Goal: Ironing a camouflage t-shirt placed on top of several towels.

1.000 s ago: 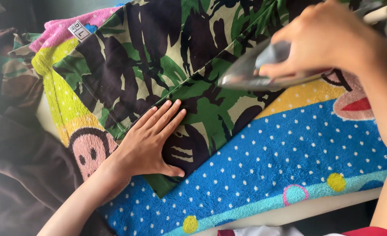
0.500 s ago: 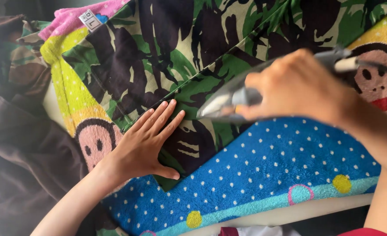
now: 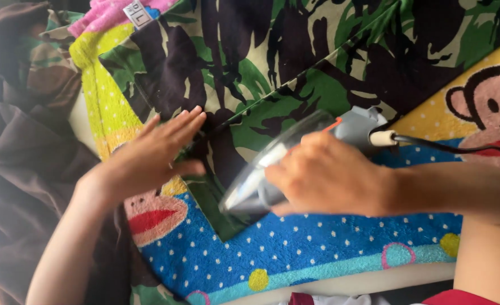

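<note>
Terry cloth, bright and printed: a cartoon-monkey towel (image 3: pixel 340 248) is covering the work surface, blue with white dots along the near edge, yellow at the left and right, pink at the far left corner. One monkey face is showing at the right edge, another is lying partly under the left forearm.

Camouflage garment (image 3: pixel 295 62) in green, tan and black is lying spread over the towel, filling the upper middle of the view; a folded corner of it is pointing down toward the near edge, just below the iron's tip. A seam is running diagonally across it.

Brown cloth (image 3: pixel 18 169) is lying heaped along the left side, with more camouflage fabric showing at the far left top.

Right hand (image 3: pixel 326 178) is gripping the handle of the electric iron (image 3: pixel 272 175), fingers wrapped shut around it. The iron's shiny soleplate is resting on the garment's lower corner, tip pointing down-left. A black cord (image 3: pixel 453 148) is running from the iron's rear to the right, over the towel.

Left hand (image 3: pixel 148 158) is hovering flat, fingers straight and close together, thumb out, over the garment's left edge just beside the iron's tip; blurred, so cannot tell whether it is touching the fabric. It is holding nothing.

Small white label (image 3: pixel 137 12) is sitting at the towel's far left corner.
</note>
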